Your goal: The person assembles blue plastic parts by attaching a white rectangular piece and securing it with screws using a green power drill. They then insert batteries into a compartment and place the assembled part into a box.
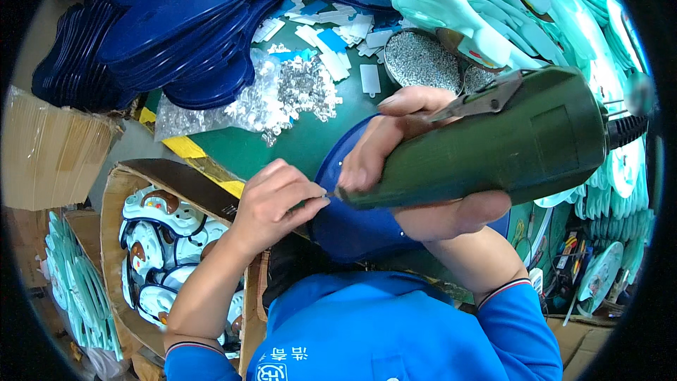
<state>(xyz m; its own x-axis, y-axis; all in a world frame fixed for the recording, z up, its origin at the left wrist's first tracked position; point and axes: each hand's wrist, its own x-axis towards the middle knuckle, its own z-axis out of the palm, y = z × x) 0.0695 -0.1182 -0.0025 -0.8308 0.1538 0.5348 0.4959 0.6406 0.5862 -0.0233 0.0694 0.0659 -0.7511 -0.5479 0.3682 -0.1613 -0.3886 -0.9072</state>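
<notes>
My right hand (451, 220) is wrapped round a dark green electric screwdriver (486, 142), held nearly level with its nose toward the left. At that nose, the fingertips of my left hand (271, 201) are pinched together; whatever sits between them is too small to make out. Beneath the tool lies a dark blue oval plastic panel (356, 236), partly covered by my right hand and the screwdriver. A round dish of small metal screws (423, 62) stands beyond my right hand. Small shiny metal pieces (303, 92) spill from a clear plastic bag (204, 116).
Stacked dark blue panels (183, 35) fill the far left. Pale green panels (522, 21) are piled at the far right. White and blue flat pieces (331, 49) lie scattered between them. An open carton (116, 254) of white-and-brown moulded parts stands at left, beside the yellow-striped table edge (185, 147).
</notes>
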